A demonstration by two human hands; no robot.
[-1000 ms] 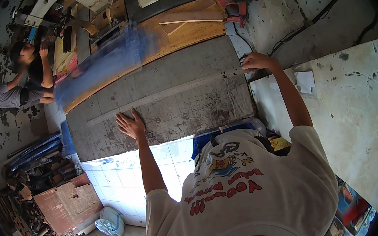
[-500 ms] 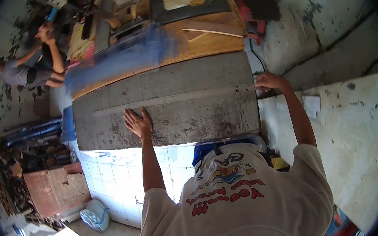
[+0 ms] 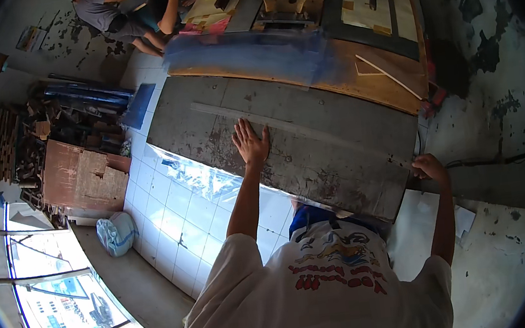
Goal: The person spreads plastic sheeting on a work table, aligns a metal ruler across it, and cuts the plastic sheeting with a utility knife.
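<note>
A long, thin, pale strip (image 3: pixel 310 130) runs lengthwise over a worn dark grey tabletop (image 3: pixel 333 169). My left hand (image 3: pixel 251 143) lies flat on the tabletop with fingers spread, its fingertips at the strip's near edge. At the table's right edge, beside the strip's right end, my right hand (image 3: pixel 428 166) is closed with curled fingers. Whatever those fingers pinch, if anything, is hidden.
Beyond the grey top is a wooden bench (image 3: pixel 356 83) with blue plastic film (image 3: pixel 251 56) and thin wooden slats (image 3: pixel 388 77). Two people sit at the far left. Stacked wood scraps, a reddish board (image 3: pixel 81 176) and a white bag (image 3: pixel 117 234) stand left.
My view has turned toward the left, so the table now slants down to the right and more window shows. Both hands keep about the same places on the table.
</note>
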